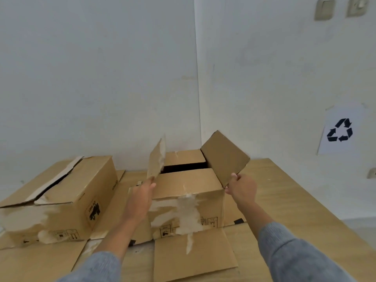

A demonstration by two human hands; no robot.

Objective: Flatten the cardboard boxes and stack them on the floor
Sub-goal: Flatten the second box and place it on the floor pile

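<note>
1. 2 upright cardboard boxes stand on a wooden desk (pixel 284 190) set into a wall corner; flattened cardboard sheets (pixel 193 255) lie beneath and in front of them at the desk's near edge.
2. Centre box (pixel 187 202): near the desk's rear edge; top open, 2 side flaps raised; front face torn, with small printed handling pictograms along its base, too small to read.
3. Left box (pixel 59 200): toward the desk's left edge; top partly open; 1 black pictogram label on its end face, text illegible.
4. Left hand (pixel 140 198) pinches the torn left flap (pixel 156 159); right hand (pixel 242 189) grasps the right flap (pixel 224 157) at its lower corner.
5. 1 paper sheet (pixel 341 131) on the right wall bears 1 black recycling symbol; 2 wall switch plates (pixel 324 9) sit at upper right.
</note>
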